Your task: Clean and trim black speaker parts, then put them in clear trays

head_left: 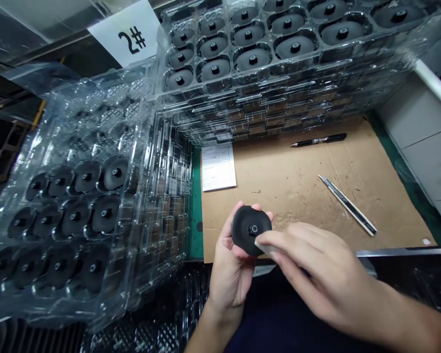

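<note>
A round black rubber-like disc (245, 231) with a short stub at its centre is held in my left hand (231, 264), whose fingers wrap round its edge from below and behind. My right hand (316, 267) reaches in from the right, thumb and forefinger pinched together at the disc's lower right, close to the stub. Something small and pale shows at those fingertips, too unclear to name. Both hands are over the near edge of a cardboard sheet (279, 181).
Stacked clear plastic trays (220, 105) of similar discs stand at the back; another stack (128, 215) is on the left. On the cardboard lie a pen (318, 140), a utility knife (347, 205) and a printed slip (218, 166). A "2#" sign (127, 32) hangs behind.
</note>
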Demonstrator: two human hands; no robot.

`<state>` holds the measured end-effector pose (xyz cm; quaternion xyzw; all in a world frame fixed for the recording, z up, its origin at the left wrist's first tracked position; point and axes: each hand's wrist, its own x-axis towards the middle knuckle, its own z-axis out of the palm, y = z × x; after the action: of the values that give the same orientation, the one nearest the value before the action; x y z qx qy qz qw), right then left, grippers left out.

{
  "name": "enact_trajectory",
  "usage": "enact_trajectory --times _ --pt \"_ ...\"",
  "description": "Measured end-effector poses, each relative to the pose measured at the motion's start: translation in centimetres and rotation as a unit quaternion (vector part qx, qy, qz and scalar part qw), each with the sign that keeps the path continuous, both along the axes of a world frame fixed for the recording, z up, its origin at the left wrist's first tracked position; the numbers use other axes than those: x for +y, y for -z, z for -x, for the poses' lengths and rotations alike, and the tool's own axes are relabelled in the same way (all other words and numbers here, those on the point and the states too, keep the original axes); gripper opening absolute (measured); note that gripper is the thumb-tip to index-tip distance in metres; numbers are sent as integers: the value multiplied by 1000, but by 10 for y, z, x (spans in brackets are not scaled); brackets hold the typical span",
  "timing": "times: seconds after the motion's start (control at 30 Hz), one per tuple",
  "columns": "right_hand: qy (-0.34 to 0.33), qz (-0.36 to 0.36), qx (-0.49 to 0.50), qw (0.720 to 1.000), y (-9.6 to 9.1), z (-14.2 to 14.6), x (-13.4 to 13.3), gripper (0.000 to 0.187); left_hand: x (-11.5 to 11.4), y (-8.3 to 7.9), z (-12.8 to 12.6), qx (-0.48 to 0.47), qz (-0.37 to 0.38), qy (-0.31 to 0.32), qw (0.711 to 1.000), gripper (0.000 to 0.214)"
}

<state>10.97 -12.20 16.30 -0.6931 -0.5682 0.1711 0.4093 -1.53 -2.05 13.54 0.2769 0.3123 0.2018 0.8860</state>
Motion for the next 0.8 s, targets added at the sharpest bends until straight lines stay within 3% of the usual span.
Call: enact_trajectory --times 0.17,0.27,0.33,0.47,0.57,0.67,0.73,0.8 --pt "42 19 -2 999 0 1 2 24 -1 -1 1 9 -13 -28 999 52" --pt "-5 -22 2 1000 0 3 3 26 -2 -1 2 1 8 -16 1000 47" --pt "-15 -5 30 999 1 3 3 24 -2 0 2 -1 5 -18 1000 47" --pt "46 41 31 998 -1 7 4 24 -2 3 2 4 -5 -35 999 50" --pt "-11 11 42 999 0 7 7 27 -2 5 2 -6 11 -41 999 48" --pt "32 55 65 996 21 -5 11 23 -2 7 1 5 15 -89 996 41" --pt "100 102 66 988 47 -14 11 23 -2 8 0 10 33 -114 993 38" --pt "116 123 69 983 75 -17 6 25 -2 8 0 6 57 -115 992 38"
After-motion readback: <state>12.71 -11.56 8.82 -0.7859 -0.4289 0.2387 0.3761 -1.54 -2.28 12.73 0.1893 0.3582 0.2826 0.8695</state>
